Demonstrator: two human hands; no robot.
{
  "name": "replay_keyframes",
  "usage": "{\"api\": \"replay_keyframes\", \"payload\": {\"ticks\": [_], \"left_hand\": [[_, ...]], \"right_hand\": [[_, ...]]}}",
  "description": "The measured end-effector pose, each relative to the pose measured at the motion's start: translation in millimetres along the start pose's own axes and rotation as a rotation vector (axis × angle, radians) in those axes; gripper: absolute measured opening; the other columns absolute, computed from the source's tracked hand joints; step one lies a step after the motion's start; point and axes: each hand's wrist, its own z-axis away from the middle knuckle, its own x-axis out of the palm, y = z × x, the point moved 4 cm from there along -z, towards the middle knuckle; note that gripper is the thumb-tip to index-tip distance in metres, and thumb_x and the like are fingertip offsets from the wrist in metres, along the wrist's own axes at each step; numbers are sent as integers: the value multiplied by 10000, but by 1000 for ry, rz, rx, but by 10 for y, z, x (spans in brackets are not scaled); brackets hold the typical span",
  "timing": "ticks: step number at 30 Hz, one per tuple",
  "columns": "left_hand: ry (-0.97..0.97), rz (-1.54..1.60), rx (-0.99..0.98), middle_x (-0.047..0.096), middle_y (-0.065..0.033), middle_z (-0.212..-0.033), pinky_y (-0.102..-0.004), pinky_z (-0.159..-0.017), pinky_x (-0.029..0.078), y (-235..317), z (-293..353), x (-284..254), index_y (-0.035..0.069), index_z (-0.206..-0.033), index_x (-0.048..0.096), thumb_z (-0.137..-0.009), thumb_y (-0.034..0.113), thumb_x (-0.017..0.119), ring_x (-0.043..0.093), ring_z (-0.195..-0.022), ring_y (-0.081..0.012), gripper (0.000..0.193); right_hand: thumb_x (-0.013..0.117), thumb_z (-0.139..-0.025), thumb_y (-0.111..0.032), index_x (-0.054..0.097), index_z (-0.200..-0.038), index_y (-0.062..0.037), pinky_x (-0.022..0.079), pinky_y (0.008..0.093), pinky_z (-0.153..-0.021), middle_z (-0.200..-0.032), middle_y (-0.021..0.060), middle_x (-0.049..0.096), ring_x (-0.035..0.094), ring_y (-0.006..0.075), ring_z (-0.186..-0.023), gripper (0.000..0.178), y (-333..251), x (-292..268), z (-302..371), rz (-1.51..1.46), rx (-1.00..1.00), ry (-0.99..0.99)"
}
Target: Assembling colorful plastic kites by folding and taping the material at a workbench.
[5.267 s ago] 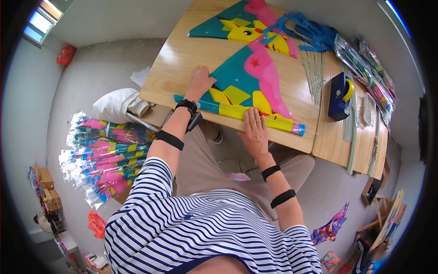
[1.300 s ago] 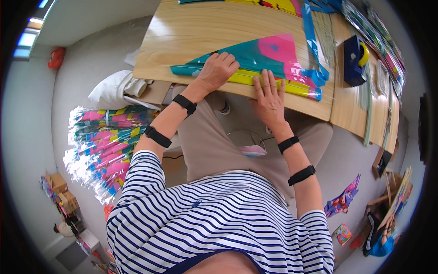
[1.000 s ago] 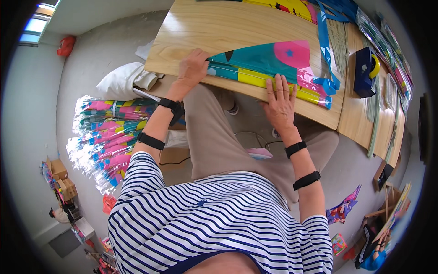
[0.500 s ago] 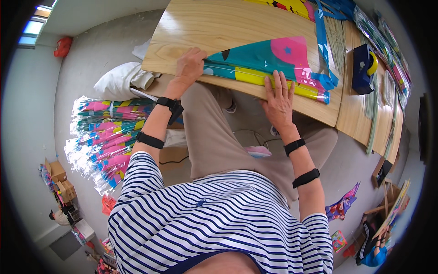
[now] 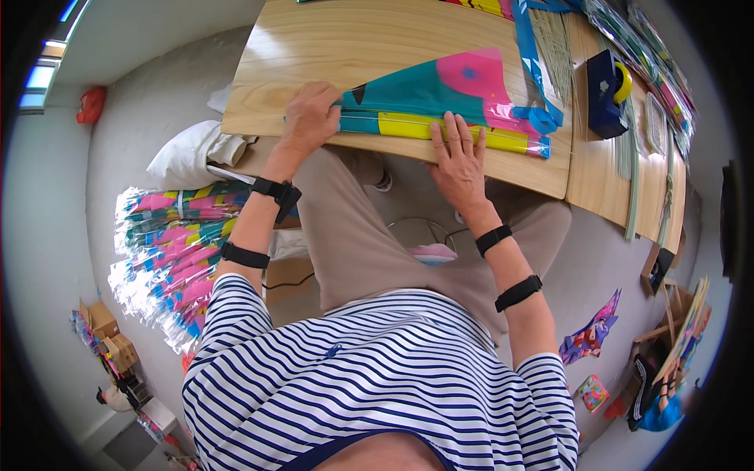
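A glossy printed plastic sheet in teal and pink lies on the table, narrowing toward its left end. Along its near side runs a long narrow strip, folded or rolled, in teal and yellow. My left hand is closed over the narrow left end, fingers curled; what lies under them is partly hidden. Flat on the yellow part of the strip rests my right hand, fingers stretched out and slightly apart. A blue ribbon coils beside the sheet's wide right end.
The wooden table has its near edge just before my lap. To the right stand a dark blue tape dispenser, thin sticks and plastic-wrapped bundles. More colourful bundles and a white cloth bag sit at my left.
The whole view has shifted, so table and hands appear further left and up. The near strip looks straighter and tighter. Both hands stay in about the same places on the sheet.
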Motion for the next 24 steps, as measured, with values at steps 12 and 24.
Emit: {"api": "replay_keyframes", "payload": {"ticks": [12,24], "left_hand": [[-31,189,288,669,-103,-1094,-408,-902,487,1018,-134,735,32,-1035,691,-825,26,644,604,-1053,-300,215],[10,173,253,666,-78,-1055,-399,-873,477,1103,-106,762,46,-1002,700,-837,49,644,607,-1025,-275,174]], "right_hand": [[824,-694,-268,498,-1437,-117,196,620,-1178,-1534,118,378,331,305,-1449,826,-9,-25,-8,-13,8,62],[756,-754,-240,522,-1414,-95,182,635,-1175,-1560,133,375,317,282,-1477,716,12,-62,-11,-3,-5,63]]}}
